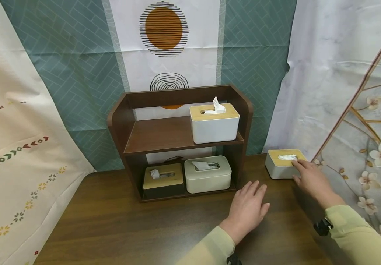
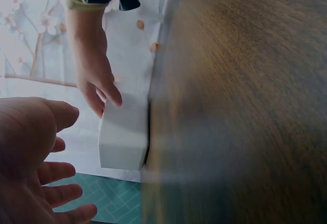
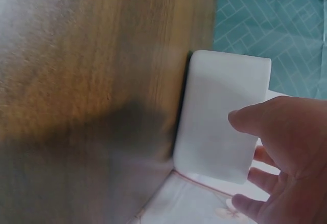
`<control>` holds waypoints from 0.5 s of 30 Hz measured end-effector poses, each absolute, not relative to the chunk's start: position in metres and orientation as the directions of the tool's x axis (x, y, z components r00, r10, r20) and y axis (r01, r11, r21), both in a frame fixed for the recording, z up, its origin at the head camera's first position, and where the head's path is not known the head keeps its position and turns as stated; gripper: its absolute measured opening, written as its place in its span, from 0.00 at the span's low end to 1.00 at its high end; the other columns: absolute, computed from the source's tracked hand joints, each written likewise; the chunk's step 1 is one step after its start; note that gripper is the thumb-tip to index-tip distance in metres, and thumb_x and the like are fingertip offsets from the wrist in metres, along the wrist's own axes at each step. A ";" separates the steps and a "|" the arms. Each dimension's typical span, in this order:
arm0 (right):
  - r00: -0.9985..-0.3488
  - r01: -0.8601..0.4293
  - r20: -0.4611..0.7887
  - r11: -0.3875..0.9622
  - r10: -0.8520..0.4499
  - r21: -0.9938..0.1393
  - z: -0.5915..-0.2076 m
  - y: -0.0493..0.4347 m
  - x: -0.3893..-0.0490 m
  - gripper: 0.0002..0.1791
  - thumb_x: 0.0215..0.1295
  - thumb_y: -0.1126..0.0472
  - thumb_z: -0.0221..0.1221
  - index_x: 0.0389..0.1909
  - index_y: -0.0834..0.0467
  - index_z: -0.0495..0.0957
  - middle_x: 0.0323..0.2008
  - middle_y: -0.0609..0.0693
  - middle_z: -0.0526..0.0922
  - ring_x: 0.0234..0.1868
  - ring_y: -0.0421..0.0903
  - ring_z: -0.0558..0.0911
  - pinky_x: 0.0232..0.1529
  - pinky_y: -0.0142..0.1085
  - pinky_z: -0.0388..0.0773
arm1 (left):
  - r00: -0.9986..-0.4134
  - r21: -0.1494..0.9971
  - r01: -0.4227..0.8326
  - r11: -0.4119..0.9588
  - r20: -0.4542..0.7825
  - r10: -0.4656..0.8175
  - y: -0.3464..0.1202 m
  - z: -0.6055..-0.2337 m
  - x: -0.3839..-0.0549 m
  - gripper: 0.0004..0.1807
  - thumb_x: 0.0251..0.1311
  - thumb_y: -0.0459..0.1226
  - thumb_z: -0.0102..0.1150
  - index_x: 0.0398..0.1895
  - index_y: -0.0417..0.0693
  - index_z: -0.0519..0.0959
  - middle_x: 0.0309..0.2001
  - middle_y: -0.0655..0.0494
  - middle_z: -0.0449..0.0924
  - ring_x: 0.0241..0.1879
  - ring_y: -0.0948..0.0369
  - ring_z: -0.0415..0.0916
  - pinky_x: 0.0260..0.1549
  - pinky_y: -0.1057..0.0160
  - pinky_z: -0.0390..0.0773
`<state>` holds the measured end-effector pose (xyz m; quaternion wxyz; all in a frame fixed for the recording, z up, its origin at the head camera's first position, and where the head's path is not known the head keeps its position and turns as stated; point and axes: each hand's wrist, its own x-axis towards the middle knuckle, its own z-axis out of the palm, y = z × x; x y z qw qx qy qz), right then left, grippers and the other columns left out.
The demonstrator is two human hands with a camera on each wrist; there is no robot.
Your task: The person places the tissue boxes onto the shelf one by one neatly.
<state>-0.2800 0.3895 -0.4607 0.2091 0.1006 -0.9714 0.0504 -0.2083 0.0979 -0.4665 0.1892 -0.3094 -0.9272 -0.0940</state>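
Note:
At the right of the head view, a white tissue box with a wooden lid stands on the table by the curtain. My right hand is at its near right corner, fingertips over the lid. In the right wrist view, the thumb lies in front of the box's white side, with the other fingers loosely spread beyond its top edge. Whether they touch it is unclear. My left hand hovers over the table, left of that box, fingers extended and holding nothing.
A brown two-tier shelf stands at the back. A taller white tissue box sits on its upper tier. Below are a black tissue box with a wooden lid and a cream tissue box. Curtains hang around the table.

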 end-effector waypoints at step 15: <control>-0.871 -0.226 0.460 0.972 -0.174 -0.060 -0.461 0.378 -0.256 0.34 0.56 0.64 0.71 0.63 0.68 0.73 0.60 0.72 0.72 0.56 0.75 0.71 0.53 0.68 0.68 | -0.719 0.078 0.620 0.781 0.454 0.526 0.108 -0.466 -0.217 0.31 0.73 0.58 0.49 0.75 0.60 0.67 0.73 0.55 0.64 0.70 0.58 0.65 0.61 0.57 0.72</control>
